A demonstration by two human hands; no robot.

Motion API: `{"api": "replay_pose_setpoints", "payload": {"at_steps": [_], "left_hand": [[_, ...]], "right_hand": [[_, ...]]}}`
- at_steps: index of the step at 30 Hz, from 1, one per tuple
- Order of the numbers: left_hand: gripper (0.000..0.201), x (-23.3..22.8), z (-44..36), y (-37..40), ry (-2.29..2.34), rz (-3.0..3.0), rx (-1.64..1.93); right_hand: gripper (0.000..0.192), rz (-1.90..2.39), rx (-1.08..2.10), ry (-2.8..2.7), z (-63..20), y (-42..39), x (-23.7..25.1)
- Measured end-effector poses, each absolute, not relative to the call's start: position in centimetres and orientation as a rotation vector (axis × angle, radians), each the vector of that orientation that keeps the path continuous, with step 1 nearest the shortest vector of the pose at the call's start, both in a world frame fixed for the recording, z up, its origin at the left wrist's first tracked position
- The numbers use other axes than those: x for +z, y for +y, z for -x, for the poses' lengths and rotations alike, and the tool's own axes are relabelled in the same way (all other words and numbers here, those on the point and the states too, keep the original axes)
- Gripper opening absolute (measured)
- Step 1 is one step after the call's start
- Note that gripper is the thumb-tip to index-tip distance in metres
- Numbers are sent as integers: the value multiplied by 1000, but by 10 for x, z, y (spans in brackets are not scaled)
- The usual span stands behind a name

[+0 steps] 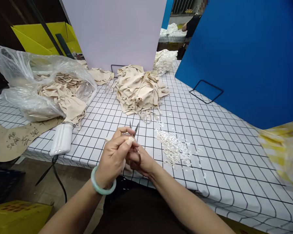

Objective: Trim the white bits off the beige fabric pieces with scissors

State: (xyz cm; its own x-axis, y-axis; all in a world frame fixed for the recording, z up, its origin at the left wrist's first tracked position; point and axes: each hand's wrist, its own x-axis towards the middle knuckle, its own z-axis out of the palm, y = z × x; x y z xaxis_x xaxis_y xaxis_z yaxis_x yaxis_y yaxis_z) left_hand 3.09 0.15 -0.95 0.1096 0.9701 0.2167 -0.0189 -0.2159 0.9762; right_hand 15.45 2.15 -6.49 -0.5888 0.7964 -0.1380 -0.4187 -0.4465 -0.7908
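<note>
The right grip (140,160) is wrapped around a pair of small scissors (136,129), and the left grip (114,149) pinches a beige cloth piece (127,168) close against them. The two meet on the near side of the heap of beige cloth pieces (139,89), which serves here as the landmark. The scissors have slim, dark, pointed blades that stand apart in a narrow V, tips toward the heap; the fingers cover much of the handles. The beige cloth piece is plain and soft-looking, but the fingers hide most of it, so its full shape cannot be told. A pale green bangle (96,185) circles the left wrist.

The heap itself is matt and crumpled, with thin straps trailing from its near edge onto the checked bench (224,136). Nearer than the heap and to its right lies a scatter of tiny white and beige clippings (173,149). Left of the heap sits a clear plastic bag (17,70) with more beige cloth spilling out. A blue board (249,58) leans to the heap's right.
</note>
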Motion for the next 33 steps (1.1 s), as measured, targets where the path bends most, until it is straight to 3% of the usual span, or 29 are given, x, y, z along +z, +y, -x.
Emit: {"api": "replay_pose_setpoints", "payload": {"at_steps": [3,9,12,33], "left_hand": [[30,-30,-34,2,972,-1182,1273],[33,-43,-47,-6,929,-1277,1212],[33,-43,-57,-8,897,-1374,1167],[27,-50,-67,-10,801,-1651,1194]], "right_hand": [[40,879,1896,-1120,-173,13,-64],[36,1388,904,-1770,-235,-6,-44],[37,1418,693,-1909,-244,-19,-43],[47,1412,752,-1918,-246,-29,-50]]}}
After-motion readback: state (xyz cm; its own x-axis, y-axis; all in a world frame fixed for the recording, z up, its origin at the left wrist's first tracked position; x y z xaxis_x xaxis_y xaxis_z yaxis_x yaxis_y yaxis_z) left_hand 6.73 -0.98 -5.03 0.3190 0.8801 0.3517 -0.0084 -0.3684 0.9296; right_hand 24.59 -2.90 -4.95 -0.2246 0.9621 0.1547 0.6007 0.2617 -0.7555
